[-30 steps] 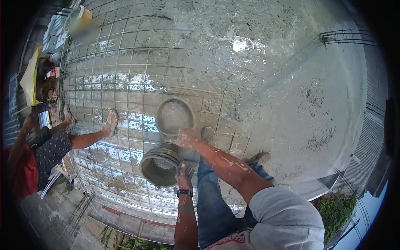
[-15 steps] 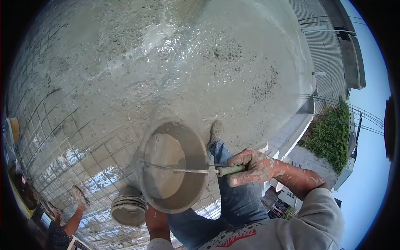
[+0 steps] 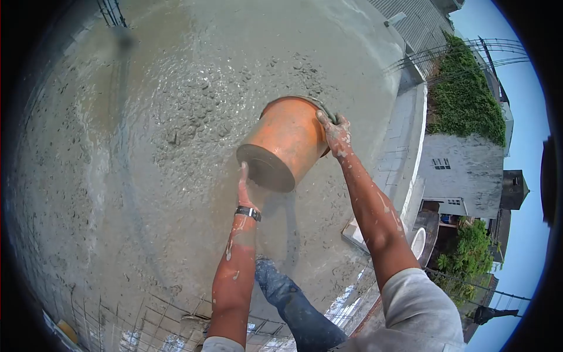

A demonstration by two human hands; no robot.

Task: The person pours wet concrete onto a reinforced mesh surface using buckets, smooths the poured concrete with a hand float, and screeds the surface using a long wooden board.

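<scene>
An orange bucket (image 3: 287,134), smeared with grey, is tipped over in mid-air above the wet concrete (image 3: 193,117), its base toward me and its mouth facing away. Under the base edge is my left hand (image 3: 245,186), gripping it with the thumb up along the bottom; the other fingers are mostly hidden. At the rim on the right, my right hand (image 3: 336,135) is closed around the bucket's handle with its green grip (image 3: 329,112). Both forearms carry splashes of concrete. What is inside the bucket or leaving it cannot be seen.
Steel rebar mesh (image 3: 146,320) shows at the lower left. A low white parapet (image 3: 404,176) runs along the right side, with buildings and greenery beyond. My jeans-clad leg (image 3: 287,299) stands in the concrete. A dark post (image 3: 111,12) shows at the top left.
The bucket has gone from hanging upright by its handle near my legs to tipped over, farther out. My left hand has come onto its base. The view has shifted.
</scene>
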